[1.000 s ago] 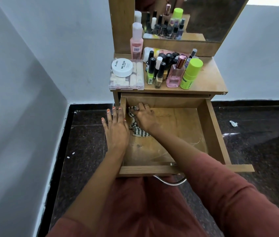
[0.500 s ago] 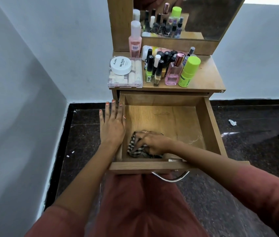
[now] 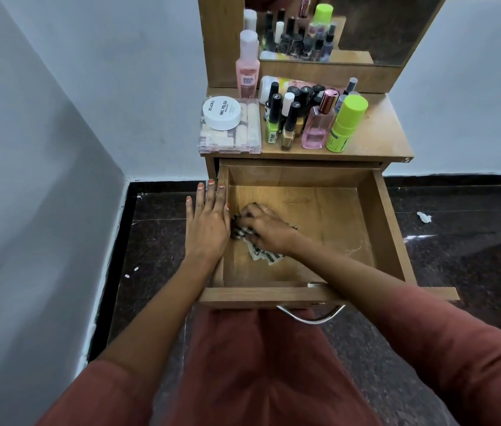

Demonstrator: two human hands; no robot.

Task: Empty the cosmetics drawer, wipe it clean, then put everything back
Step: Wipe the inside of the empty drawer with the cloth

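Note:
The wooden drawer is pulled out wide, with only a cloth inside. My right hand presses a black-and-white checked cloth onto the drawer floor near its left wall. My left hand lies flat, fingers spread, on the drawer's left rim. On the tabletop above stand the cosmetics: a white nail polish jar on a clear case, a tall pink bottle, several nail polish bottles, a pink perfume bottle and a lime green bottle.
A mirror rises behind the tabletop. A metal handle hangs under the drawer front, above my red-clothed lap. A grey wall closes in on the left. Dark stone floor surrounds the unit, with a white scrap at the right.
My right hand slid the cloth from the drawer's back left corner to the front, then partway back toward the middle left. My left hand stayed on the left rim.

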